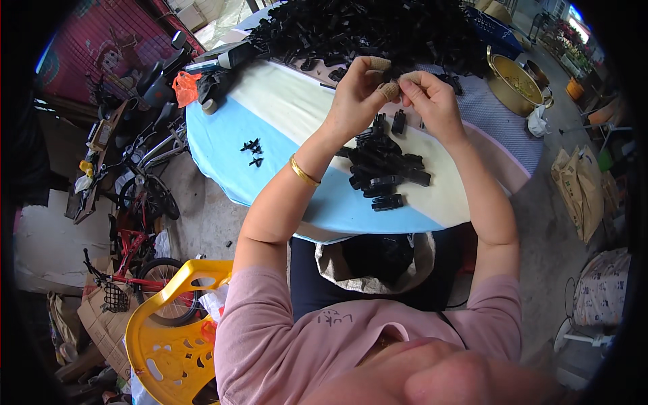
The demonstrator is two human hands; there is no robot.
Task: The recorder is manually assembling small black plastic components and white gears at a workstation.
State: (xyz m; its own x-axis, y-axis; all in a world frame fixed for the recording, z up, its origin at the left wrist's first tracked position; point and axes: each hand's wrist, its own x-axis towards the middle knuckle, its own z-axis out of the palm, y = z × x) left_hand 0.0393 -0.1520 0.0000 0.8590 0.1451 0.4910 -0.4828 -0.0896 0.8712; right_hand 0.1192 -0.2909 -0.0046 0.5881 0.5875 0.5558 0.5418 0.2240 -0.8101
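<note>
Over the far middle of the cloth-covered table (283,145), my left hand (358,98) and my right hand (432,104) meet fingertip to fingertip. Both are closed in a pinch, with tan covers on several fingertips. Whatever they pinch is too small and too hidden to name. Below them lies a loose pile of black plastic parts (385,165). One separate black part (399,121) sits just under my hands. Several tiny black pieces (252,152) are scattered on the blue part of the cloth, left of my left forearm.
A large heap of black parts (364,34) covers the table's far side. A gold-coloured pot (513,84) stands at the far right. An open sack (324,266) with black contents rests at my lap. On the left are a yellow plastic chair (152,337) and bicycles (138,250).
</note>
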